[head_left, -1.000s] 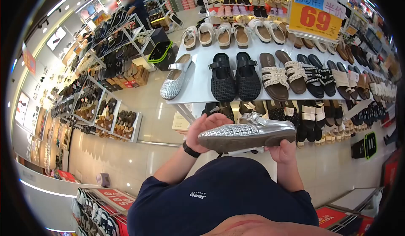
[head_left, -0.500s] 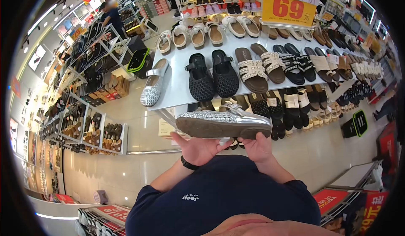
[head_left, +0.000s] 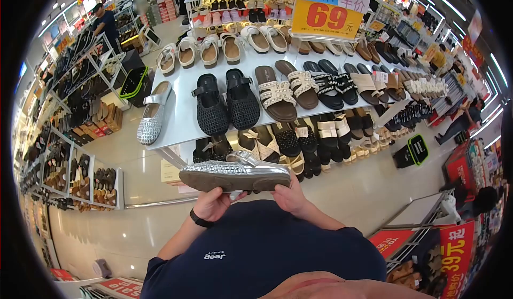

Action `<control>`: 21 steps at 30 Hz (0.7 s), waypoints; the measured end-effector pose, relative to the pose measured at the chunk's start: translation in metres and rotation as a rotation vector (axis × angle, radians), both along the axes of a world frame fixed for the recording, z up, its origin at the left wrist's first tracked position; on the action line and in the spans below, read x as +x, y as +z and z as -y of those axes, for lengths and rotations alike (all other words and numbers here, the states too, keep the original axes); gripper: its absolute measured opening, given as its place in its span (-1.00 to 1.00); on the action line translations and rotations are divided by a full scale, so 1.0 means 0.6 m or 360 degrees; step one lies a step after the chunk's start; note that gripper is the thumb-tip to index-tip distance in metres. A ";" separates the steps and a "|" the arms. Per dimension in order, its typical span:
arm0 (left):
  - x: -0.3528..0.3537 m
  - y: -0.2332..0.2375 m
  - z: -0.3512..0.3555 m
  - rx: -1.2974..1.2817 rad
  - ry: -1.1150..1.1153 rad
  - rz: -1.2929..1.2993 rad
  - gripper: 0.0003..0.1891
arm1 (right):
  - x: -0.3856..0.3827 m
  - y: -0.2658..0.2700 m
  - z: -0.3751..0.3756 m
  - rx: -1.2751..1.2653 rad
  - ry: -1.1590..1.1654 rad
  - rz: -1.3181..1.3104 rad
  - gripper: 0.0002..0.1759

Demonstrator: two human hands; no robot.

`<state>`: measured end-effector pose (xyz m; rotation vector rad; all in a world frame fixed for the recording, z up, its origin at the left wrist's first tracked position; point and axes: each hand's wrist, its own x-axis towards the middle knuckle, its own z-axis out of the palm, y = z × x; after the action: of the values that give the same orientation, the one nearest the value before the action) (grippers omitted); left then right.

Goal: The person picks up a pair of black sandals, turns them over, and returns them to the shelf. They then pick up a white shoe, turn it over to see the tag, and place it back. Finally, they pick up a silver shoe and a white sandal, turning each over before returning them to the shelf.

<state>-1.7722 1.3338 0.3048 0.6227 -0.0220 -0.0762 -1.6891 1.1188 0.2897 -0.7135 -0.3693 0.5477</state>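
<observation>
A silver woven shoe with a buckled strap is held sideways in front of my chest, its brown sole turned towards me. My left hand, with a black band on the wrist, grips the sole under the toe half. At the heel end, my right hand pinches the sole, thumb on the near side. A small whitish bit shows by my left fingers; I cannot make out what it is. Beyond, a matching silver shoe stands on the left end of the white shelf, beside a pair of black woven clogs.
Sandals and white shoes line the shelf, with more footwear below. A yellow price sign stands over it. Green-rimmed black baskets sit on the floor. Shoe racks stand at left; a person is behind them.
My view has swung to the right, so the shelf appears further left. My left hand, spread beneath the shoe before, has closed on its sole. The right hand keeps its hold at the heel.
</observation>
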 end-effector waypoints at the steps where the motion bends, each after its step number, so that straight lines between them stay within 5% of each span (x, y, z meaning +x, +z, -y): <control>1: -0.005 -0.002 -0.003 -0.0006 0.0009 -0.0039 -0.30 | 0.008 -0.004 0.005 -0.0113 -0.0007 0.0167 -0.43; 4: -0.014 -0.009 -0.022 -0.0020 0.0028 0.0025 -0.32 | 0.062 -0.010 0.047 -0.0423 0.0078 0.0582 -0.42; 6: -0.021 -0.004 -0.034 -0.0001 0.0048 0.0034 -0.33 | 0.086 0.083 0.082 -0.0567 -0.0134 0.0931 -0.32; 7: -0.025 -0.010 -0.045 -0.0004 0.0031 0.0013 -0.31 | 0.097 0.113 0.102 -0.0638 -0.0340 0.0772 -0.61; 8: -0.029 -0.012 -0.052 -0.0004 0.0035 0.0012 -0.30 | 0.128 0.157 0.137 -0.0702 -0.0391 0.1146 -0.52; 9: -0.031 -0.016 -0.058 -0.0005 0.0048 0.0007 -0.29 | 0.132 0.199 0.166 -0.0637 -0.0732 0.1177 -0.58; 11: -0.034 -0.009 -0.061 0.0024 0.0065 -0.0055 -0.28 | 0.135 0.331 0.194 -0.0551 -0.1238 0.2008 -0.55; 14: -0.036 0.001 -0.053 0.0022 0.0099 -0.0108 -0.30 | 0.109 0.506 0.197 0.0253 -0.1843 0.2378 -0.67; 21: -0.026 -0.023 -0.036 0.0001 -0.0004 -0.0145 -0.33 | 0.016 0.440 0.120 0.0804 -0.2079 0.3155 -0.66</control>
<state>-1.7875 1.3554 0.2910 0.6194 0.0650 -0.1070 -1.6792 1.0466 0.5538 -0.6109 -1.5808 -1.6667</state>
